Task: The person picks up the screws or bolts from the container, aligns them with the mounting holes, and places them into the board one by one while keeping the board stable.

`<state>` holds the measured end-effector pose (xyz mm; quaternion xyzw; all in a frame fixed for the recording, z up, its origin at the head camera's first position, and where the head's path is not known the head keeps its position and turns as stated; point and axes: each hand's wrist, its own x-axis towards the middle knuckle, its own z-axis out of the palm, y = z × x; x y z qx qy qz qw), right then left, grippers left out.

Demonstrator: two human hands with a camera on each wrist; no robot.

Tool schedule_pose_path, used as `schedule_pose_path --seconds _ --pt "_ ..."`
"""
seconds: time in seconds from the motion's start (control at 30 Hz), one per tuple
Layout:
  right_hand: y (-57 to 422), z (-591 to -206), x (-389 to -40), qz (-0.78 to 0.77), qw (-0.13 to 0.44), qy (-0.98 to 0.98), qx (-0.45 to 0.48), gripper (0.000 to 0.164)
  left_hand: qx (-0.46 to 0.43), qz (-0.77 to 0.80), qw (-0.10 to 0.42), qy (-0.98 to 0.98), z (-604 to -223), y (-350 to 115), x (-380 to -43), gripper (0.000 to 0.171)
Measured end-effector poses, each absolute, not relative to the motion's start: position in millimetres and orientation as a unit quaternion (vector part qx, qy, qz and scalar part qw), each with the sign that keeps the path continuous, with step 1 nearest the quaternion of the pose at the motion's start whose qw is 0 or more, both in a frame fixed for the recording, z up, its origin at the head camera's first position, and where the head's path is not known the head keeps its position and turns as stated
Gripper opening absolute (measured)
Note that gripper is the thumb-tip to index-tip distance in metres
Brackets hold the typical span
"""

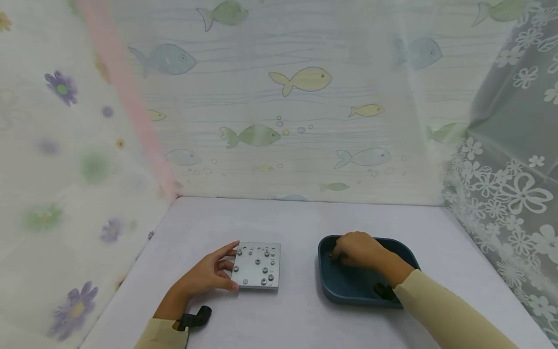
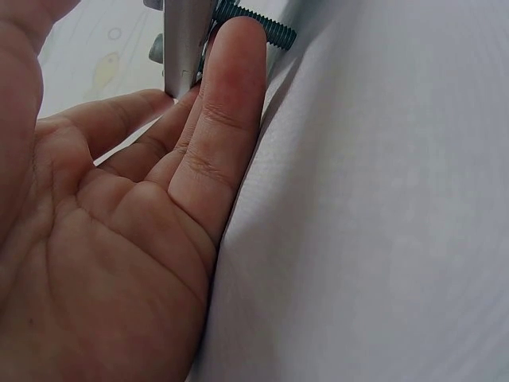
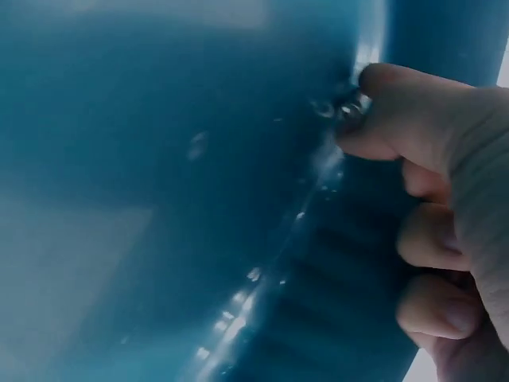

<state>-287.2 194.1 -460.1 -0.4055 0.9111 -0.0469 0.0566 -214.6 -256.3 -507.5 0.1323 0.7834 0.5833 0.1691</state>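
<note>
In the head view, a square silver metal plate (image 1: pixel 248 267) with several socket-head screws in its face lies on the table. My left hand (image 1: pixel 207 277) grips its left side, thumb at the near corner and index finger at the far one. Threaded screw ends (image 2: pixel 274 33) stick out from the plate's underside in the left wrist view. My right hand (image 1: pixel 361 249) reaches down into a dark blue tray (image 1: pixel 348 296). At the tray's inner wall, thumb and index finger pinch a small shiny metal piece (image 3: pixel 350 109), too blurred to tell its kind.
The white table (image 1: pixel 301 320) carries the plate at left and the tray to its right. A fish-printed curtain (image 1: pixel 253 135) hangs behind, with flowered cloth (image 1: pixel 78 232) at left and lace (image 1: pixel 519 194) at right. A black strap (image 1: pixel 196 318) circles the left wrist.
</note>
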Motion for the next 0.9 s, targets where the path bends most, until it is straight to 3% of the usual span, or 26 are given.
schedule_pose_path --seconds 0.23,0.5,0.9 --pt "191.1 -459.0 -283.4 0.01 -0.02 0.893 -0.45 0.023 0.136 0.586 0.168 0.781 -507.1 -256.8 -213.6 0.117" --pt "188.7 -460.9 -280.9 0.041 -0.063 0.893 -0.445 0.012 0.142 0.586 0.166 0.78 -507.5 -257.1 -213.2 0.117" --pt "188.8 -462.1 -281.6 0.015 -0.008 0.923 -0.385 0.005 0.135 0.583 0.166 0.784 -507.6 -257.0 -213.9 0.116"
